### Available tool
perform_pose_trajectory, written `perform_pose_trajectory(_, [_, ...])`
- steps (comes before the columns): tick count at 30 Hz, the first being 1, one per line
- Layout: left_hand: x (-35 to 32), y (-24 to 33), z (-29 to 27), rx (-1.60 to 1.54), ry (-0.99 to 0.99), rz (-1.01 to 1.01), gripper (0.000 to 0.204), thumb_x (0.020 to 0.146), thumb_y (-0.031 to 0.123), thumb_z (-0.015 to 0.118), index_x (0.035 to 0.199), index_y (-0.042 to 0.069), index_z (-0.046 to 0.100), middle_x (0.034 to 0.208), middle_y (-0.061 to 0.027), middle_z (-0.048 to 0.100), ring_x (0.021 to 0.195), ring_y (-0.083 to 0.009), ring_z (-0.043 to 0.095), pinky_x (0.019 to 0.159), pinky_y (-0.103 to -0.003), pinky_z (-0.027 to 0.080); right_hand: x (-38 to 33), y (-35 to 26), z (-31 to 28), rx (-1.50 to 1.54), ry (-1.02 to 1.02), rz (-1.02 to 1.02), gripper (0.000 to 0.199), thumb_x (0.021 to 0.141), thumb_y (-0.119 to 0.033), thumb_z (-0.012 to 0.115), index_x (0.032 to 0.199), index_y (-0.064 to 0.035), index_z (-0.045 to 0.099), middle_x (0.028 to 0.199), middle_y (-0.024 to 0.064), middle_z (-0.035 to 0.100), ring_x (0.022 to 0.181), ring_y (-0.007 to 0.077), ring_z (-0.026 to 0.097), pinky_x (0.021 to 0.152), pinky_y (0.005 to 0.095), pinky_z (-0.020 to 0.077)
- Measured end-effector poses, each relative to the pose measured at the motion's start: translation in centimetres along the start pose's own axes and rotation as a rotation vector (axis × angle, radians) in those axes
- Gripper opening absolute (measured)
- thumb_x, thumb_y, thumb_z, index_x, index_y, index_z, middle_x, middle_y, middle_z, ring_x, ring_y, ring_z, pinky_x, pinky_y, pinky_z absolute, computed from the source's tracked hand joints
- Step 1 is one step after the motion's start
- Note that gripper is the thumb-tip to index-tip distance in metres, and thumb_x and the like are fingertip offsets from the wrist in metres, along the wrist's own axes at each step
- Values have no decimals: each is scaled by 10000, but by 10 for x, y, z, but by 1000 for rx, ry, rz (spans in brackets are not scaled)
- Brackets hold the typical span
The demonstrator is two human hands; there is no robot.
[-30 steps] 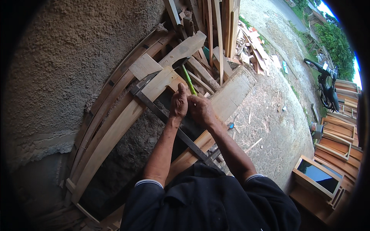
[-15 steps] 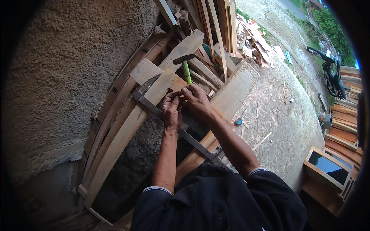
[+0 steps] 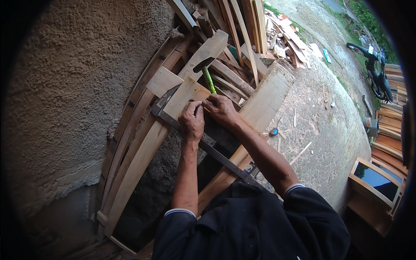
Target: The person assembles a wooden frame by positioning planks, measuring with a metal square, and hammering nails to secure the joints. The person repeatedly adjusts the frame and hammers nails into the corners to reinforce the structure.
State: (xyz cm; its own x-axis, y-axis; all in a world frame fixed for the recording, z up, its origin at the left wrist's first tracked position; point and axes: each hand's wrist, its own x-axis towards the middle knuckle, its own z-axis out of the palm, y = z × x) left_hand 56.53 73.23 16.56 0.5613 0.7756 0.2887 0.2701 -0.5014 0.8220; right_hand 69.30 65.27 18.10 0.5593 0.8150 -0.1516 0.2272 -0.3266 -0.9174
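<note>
My right hand (image 3: 222, 112) is closed around a hammer (image 3: 209, 80) with a bright green handle and a dark head, which points away from me. Just beside it, my left hand (image 3: 192, 120) is closed with thumb and fingers pinched together. Whatever its fingertips hold is too small or hidden to make out. Both hands are over the far end of a wooden frame, near a pale board (image 3: 187, 96) at its corner. A dark metal bar clamp (image 3: 216, 154) runs across the frame beneath my forearms.
A rough wall (image 3: 86, 78) rises on the left, with long planks leaning along it. Timber offcuts (image 3: 288, 39) are heaped at the far side. A small blue round object (image 3: 274, 131) lies on the ground to the right. Farther right are a motorcycle (image 3: 377, 78) and a glazed wooden frame (image 3: 376, 182).
My left hand has turned, its knuckles now more upward and its fingers more tightly closed. The hammer head has tilted slightly to the left. The whole view has shifted a little.
</note>
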Motion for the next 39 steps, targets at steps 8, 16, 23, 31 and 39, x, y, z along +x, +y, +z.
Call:
perform_pose_trajectory(8, [13,-28,-1,-91,97,-148,128,969,86,623,1030,-7,685,936,-136,739,854,-245,717,772,-340,556,-5,13,7,15,58,-12,318,976,-208,604,1266,-85,650,1019,250,709,959,351,707,827,444,542])
perform_pose_trajectory(16, [49,-67,-4,-236,215,-230,138,970,136,628,963,12,688,947,-128,729,860,-226,697,778,-349,547,-2,35,5,96,119,17,338,988,-188,598,1318,-130,636,978,155,701,923,230,664,864,359,516])
perform_pose_trajectory(23, [49,-62,13,335,284,-32,172,939,227,669,924,62,716,966,-129,705,955,-346,639,850,-474,505,-5,34,6,116,147,8,354,987,-190,604,1337,-142,622,1076,182,707,1008,260,672,910,377,513])
perform_pose_trajectory(31, [48,-54,21,576,280,-42,150,929,261,680,925,124,741,1016,-72,715,979,-316,640,859,-471,511,-5,33,4,89,124,8,367,982,-198,607,1346,-154,616,1119,202,706,1046,302,678,930,402,512])
perform_pose_trajectory(39, [47,-46,22,646,275,-76,142,929,287,681,926,154,732,1013,-29,705,1024,-300,635,867,-485,505,-8,31,3,136,103,28,367,979,-178,614,1346,-153,618,1071,190,706,1023,277,673,927,404,510])
